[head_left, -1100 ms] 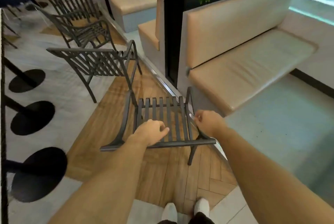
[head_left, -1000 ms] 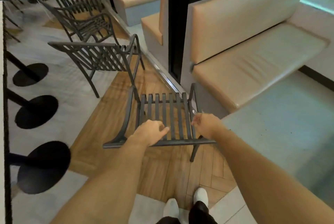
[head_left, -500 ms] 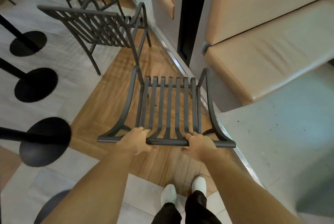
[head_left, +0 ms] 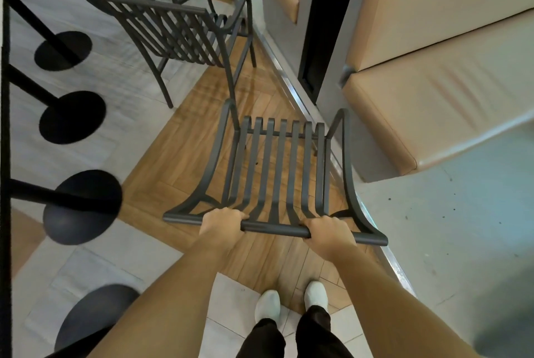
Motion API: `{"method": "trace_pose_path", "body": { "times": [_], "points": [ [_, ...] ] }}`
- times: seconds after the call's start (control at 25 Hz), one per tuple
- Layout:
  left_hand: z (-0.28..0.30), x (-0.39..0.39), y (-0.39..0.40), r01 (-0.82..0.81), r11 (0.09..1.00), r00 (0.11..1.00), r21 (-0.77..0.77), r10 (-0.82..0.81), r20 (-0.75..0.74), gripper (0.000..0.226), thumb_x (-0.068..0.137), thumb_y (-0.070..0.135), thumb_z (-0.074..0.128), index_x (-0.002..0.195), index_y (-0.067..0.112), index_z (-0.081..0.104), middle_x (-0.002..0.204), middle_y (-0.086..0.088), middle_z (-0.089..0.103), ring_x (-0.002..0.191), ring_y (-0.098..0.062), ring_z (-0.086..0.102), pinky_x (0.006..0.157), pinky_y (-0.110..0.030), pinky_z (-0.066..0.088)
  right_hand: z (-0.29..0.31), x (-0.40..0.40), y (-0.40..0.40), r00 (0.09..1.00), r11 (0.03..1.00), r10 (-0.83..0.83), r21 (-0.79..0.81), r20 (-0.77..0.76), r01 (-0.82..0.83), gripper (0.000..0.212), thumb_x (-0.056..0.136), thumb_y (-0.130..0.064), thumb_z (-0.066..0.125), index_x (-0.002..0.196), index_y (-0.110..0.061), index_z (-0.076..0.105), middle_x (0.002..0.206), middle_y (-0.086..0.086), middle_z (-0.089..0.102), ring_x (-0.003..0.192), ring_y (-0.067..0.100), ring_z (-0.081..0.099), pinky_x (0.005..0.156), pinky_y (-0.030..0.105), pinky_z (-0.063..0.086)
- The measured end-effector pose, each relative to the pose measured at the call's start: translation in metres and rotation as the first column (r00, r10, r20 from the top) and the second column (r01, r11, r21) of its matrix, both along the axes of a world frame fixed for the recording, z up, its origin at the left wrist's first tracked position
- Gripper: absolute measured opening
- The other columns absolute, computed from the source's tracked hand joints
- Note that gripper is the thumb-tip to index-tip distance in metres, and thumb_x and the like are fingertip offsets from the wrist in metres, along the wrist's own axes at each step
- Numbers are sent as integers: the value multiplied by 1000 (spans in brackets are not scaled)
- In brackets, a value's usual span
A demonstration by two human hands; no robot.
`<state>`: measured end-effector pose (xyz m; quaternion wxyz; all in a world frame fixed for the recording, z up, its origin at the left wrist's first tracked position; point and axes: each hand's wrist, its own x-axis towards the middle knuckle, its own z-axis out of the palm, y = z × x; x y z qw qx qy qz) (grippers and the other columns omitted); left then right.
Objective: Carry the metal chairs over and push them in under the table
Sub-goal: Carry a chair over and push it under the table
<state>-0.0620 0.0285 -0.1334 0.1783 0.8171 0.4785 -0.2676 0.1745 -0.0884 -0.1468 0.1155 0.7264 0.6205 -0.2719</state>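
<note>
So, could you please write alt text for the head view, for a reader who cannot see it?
Both hands, left hand and right hand, grip the top rail of a dark slatted metal chair on wood flooring. A second metal chair stands ahead, black table bases to the left, a tan bench to the right.

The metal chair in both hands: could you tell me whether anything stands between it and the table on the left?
Nothing visible blocks it. The left hand and right hand grip the metal chair's top rail; the round table bases lie left across open floor.
</note>
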Motion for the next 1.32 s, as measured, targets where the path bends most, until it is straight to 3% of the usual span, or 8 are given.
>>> {"method": "trace_pose_path", "body": {
  "times": [0.32, 0.64, 0.84, 1.04, 1.32],
  "points": [
    [5, 0, -42, -97, 995, 995, -18, 97, -21, 44, 101, 29, 48, 141, 46, 56, 125, 2, 68, 117, -25, 63, 92, -36, 50, 7, 9, -11, 984, 983, 179, -50, 20, -178, 26, 101, -29, 49, 123, -33, 61, 100, -3, 68, 93, 22, 67, 76, 37, 56],
    [1, 36, -115, -330, 943, 941, -34, 326, -85, 35, 101, 38, 51, 133, 49, 61, 123, 6, 68, 114, -23, 65, 92, -37, 54, 11, 54, -38, 898, 898, 438, -25, -52, -440, 28, 99, -24, 47, 122, -30, 61, 103, -1, 68, 94, 26, 67, 79, 39, 54],
    [-6, 69, -161, -470, 883, 877, -8, 467, -111, 29, 101, 32, 52, 126, 36, 65, 121, 2, 69, 112, -24, 65, 87, -36, 52, 16, 89, -44, 824, 824, 566, -12, -35, -567, 26, 98, -29, 50, 121, -32, 62, 106, -1, 68, 99, 26, 66, 80, 38, 52],
    [-4, 90, -188, -577, 816, 816, -34, 574, -71, 25, 101, 28, 54, 123, 25, 66, 111, -2, 68, 103, -25, 66, 80, -35, 49, 17, 106, -35, 779, 778, 626, -42, -25, -627, 41, 98, -20, 47, 134, -36, 58, 117, -1, 69, 108, 25, 65, 90, 39, 52],
    [1, 112, -218, -731, 678, 682, -80, 728, -71, 19, 102, 22, 59, 118, 16, 68, 108, -4, 67, 97, -21, 64, 84, -32, 52, 13, 115, -21, 663, 663, 748, -37, -16, -748, 47, 99, -26, 52, 144, -39, 51, 134, -7, 63, 120, 19, 60, 104, 37, 47]
  ]
}}
